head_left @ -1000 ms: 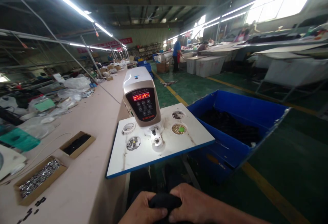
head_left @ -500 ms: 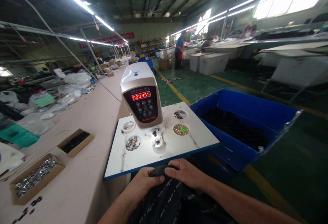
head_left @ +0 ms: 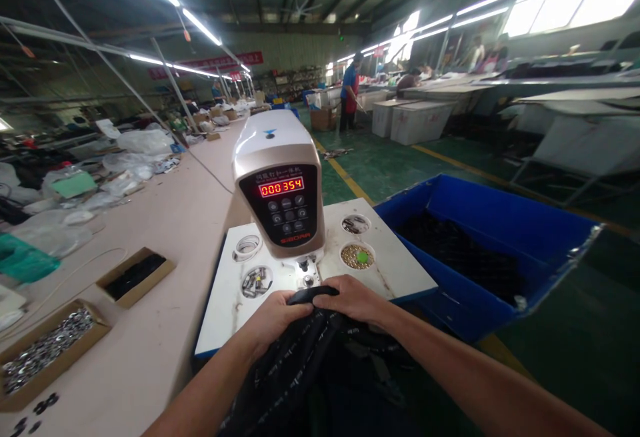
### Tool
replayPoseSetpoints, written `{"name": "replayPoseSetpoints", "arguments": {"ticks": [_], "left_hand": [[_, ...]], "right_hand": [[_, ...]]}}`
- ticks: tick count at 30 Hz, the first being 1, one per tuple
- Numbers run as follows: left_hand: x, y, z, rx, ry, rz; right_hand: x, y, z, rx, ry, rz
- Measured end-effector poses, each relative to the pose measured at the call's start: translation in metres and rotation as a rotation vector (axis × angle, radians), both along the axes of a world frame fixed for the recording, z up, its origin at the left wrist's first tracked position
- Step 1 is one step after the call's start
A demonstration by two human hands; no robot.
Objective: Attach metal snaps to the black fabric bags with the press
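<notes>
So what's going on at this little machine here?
A person holds the edge of a black garment with both hands, left hand and right hand, on the white plate just under the head of a snap press. Its red display reads 000354. A blue bin of dark fabric stands to the right.

blue bin, cardboard box of metal parts, long table

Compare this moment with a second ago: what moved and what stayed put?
Both hands, left hand and right hand, carried the black fabric up from below the white table onto its front edge, beneath the press machine. Their grip on it held throughout. The counter reads 000354 as before; blue bin unmoved.
</notes>
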State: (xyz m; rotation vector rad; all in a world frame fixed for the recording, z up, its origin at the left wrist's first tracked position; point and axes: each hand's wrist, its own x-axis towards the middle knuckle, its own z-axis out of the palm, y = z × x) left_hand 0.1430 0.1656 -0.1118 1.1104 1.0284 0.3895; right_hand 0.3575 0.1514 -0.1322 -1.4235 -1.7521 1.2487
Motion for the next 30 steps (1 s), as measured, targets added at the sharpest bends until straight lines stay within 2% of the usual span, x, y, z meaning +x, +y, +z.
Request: {"name": "replayPoseSetpoints", "arguments": {"ticks": [3, 5, 10, 15, 20, 30], "left_hand": [[0.000, -0.001, -0.002, 0.001, -0.004, -0.059], [0.000, 0.000, -0.005, -0.002, -0.021, -0.064], [0.000, 0.009, -0.015, 0.007, -0.018, -0.033], [0.002, 0.020, -0.017, 0.001, 0.002, 0.006], [0.005, 0.036, -0.016, 0.015, 0.022, 0.020], [0.006, 0.064, -0.025, 0.054, 0.046, 0.058]], "right_hand": [[0.005, -0.004, -0.003, -0.200, 0.181, 0.093], [0.005, -0.005, -0.003, -0.241, 0.226, 0.069], [-0.002, -0.002, -0.004, -0.160, 0.235, -0.099], [-0.004, 0.007, -0.009, -0.065, 0.191, -0.160], [-0.002, 0.027, -0.007, 0.017, 0.065, -0.169], [-0.003, 0.060, -0.003, 0.005, -0.019, -0.165]]}}
